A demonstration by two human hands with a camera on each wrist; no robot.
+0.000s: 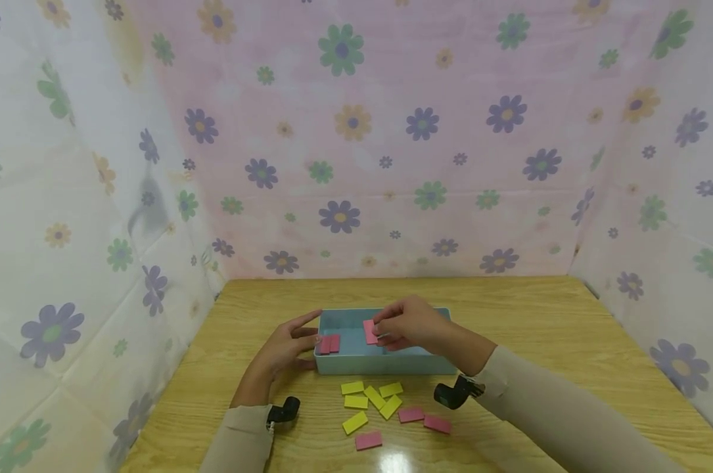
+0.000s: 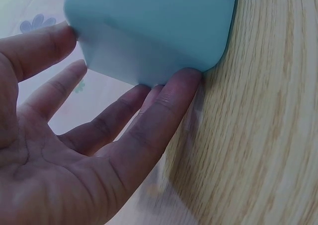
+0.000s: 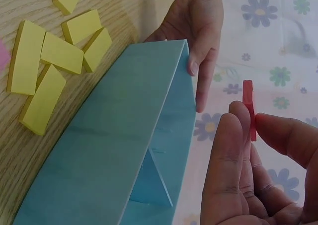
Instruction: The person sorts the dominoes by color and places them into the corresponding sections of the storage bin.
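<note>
A light blue box (image 1: 350,365) with a low divider (image 3: 155,178) stands on the table. My right hand (image 1: 412,323) is over the middle of the box and pinches a pink block (image 1: 369,332) between thumb and fingertips. In the right wrist view this block (image 3: 249,111) appears edge-on, above the rim. My left hand (image 1: 285,347) is at the left end of the box, its fingers spread and extended. In the left wrist view, the fingertips (image 2: 186,78) touch the end wall (image 2: 144,56). A few pink blocks (image 1: 330,343) lie in the left compartment.
In front of the box, several yellow blocks (image 1: 356,402) lie scattered on the wooden table (image 1: 261,295). Nearer me are loose pink blocks (image 1: 368,441), two of them to the right. Flowered cloth walls (image 1: 391,131) enclose the table's back and sides.
</note>
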